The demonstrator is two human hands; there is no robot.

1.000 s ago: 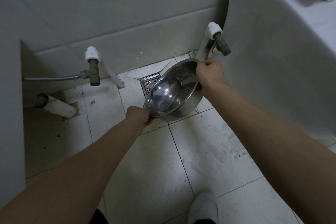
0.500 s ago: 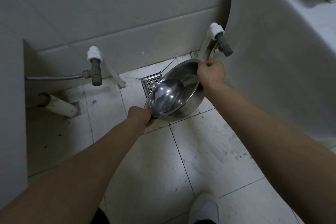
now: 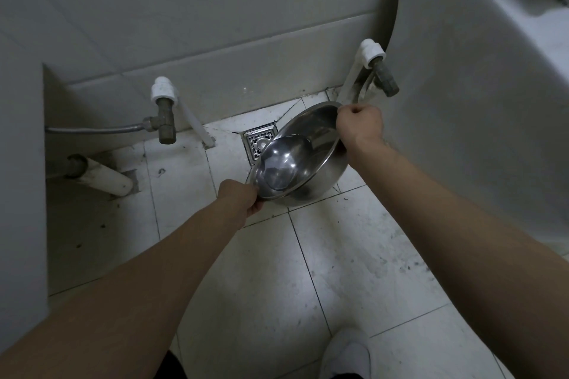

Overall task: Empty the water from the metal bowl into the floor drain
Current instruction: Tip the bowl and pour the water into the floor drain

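Head view, and we start far left with the brass valve [image 3: 164,115] on the wall, well clear of the action. Moving in, the left hand [image 3: 238,198] has its fingers curled round a steel rim. Just beyond it is the floor drain [image 3: 256,141], its right side hidden behind the metal bowl [image 3: 295,163]. The bowl hangs tilted above the tiles, low side toward that left hand, and what looks like water is pooled down at that end. On the high side, the right hand [image 3: 358,126] is a tight fist pinching the far rim. Here's the danger, by my reading: the low lip sits over bare tile, short of the grate. A quick tip could send water across the floor toward the white shoe [image 3: 348,351]. Two thin rim grips on wet steel could slip too, and the right-hand valve [image 3: 383,77] is near those knuckles.
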